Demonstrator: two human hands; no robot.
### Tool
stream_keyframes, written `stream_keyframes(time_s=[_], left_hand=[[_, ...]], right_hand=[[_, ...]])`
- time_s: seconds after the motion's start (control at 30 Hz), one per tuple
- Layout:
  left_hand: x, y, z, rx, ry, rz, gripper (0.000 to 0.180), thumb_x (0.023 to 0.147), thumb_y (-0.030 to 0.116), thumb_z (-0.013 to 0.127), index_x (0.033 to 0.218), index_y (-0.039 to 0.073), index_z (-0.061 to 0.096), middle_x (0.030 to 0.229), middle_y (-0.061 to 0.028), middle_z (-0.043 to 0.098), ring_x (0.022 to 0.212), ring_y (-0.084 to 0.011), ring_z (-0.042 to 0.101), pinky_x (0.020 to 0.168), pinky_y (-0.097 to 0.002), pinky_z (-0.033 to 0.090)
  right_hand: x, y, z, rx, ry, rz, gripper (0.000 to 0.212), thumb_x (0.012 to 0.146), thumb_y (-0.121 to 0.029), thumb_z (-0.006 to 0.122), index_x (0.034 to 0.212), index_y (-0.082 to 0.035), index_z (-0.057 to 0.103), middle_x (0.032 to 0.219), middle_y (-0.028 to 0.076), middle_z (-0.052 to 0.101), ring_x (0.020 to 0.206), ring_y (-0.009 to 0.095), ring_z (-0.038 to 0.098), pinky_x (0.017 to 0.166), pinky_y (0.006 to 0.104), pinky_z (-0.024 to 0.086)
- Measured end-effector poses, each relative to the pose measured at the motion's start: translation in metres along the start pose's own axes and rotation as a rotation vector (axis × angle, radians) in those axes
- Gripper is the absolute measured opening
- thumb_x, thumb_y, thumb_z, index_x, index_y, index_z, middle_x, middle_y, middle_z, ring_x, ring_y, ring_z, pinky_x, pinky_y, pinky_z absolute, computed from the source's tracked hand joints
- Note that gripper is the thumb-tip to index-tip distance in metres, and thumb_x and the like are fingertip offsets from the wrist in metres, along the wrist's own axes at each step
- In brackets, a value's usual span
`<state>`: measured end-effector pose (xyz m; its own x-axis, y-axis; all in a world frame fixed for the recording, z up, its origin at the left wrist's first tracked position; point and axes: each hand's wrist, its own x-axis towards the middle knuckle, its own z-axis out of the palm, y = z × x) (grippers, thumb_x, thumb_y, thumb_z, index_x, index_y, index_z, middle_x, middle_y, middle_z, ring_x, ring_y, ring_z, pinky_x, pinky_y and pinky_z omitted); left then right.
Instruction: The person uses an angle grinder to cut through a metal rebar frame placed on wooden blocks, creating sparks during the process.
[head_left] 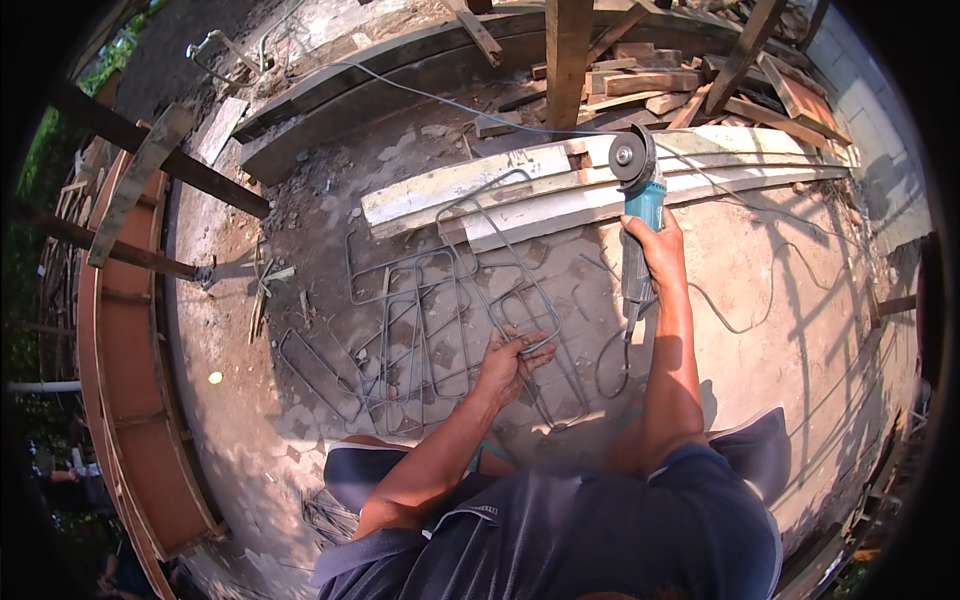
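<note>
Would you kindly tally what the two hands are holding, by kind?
Teal-bodied angle grinder with grey disc, in the right hand: 1
Bent grey steel rebar stirrup, in the left hand: 1
Total: 2

The person wears a dark navy short-sleeved polo shirt [600, 530] with a collar at six o'clock. Both forearms are bare; the left hand [510, 365] and right hand [660, 250] wear no gloves.
</note>
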<state>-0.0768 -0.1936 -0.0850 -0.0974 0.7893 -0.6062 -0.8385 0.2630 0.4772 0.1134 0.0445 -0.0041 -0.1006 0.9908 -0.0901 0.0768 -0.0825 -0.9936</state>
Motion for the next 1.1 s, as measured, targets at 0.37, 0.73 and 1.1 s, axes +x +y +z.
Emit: stream_keyframes(time_s=[0.37,0.73,1.1], left_hand=[[0.039,-0.039,0.01,0.272,0.12,0.082,0.044,0.09,0.002,0.073,0.112,0.003,0.036,0.102,-0.0176,0.066,0.078,-0.024,0.07,0.061,-0.0336,0.059],[0.061,-0.044,0.021,0.608,0.191,0.136,0.057,0.079,0.007,0.087,0.11,0.003,0.04,0.08,-0.0047,0.057,0.058,-0.0126,0.054,0.047,-0.0285,0.043],[0.077,-0.058,0.022,0.694,0.279,0.132,0.071,0.07,0.021,0.092,0.114,0.0,0.039,0.084,-0.0104,0.057,0.063,-0.0174,0.056,0.051,-0.0333,0.046]], right_hand=[[0.003,0.025,-0.015,-0.154,-0.033,0.031,0.04,0.08,-0.023,0.08,0.109,0.0,0.065,0.089,0.006,0.068,0.076,0.014,0.062,0.069,0.0307,0.05],[0.024,0.029,0.021,-0.692,-0.226,-0.172,0.065,0.073,-0.034,0.081,0.123,0.002,0.061,0.106,0.026,0.072,0.099,0.04,0.071,0.089,0.0439,0.054],[0.074,0.026,0.096,-0.993,-0.456,-0.184,0.076,0.07,-0.044,0.079,0.127,0.003,0.057,0.109,0.032,0.07,0.105,0.046,0.068,0.092,0.0479,0.053]])
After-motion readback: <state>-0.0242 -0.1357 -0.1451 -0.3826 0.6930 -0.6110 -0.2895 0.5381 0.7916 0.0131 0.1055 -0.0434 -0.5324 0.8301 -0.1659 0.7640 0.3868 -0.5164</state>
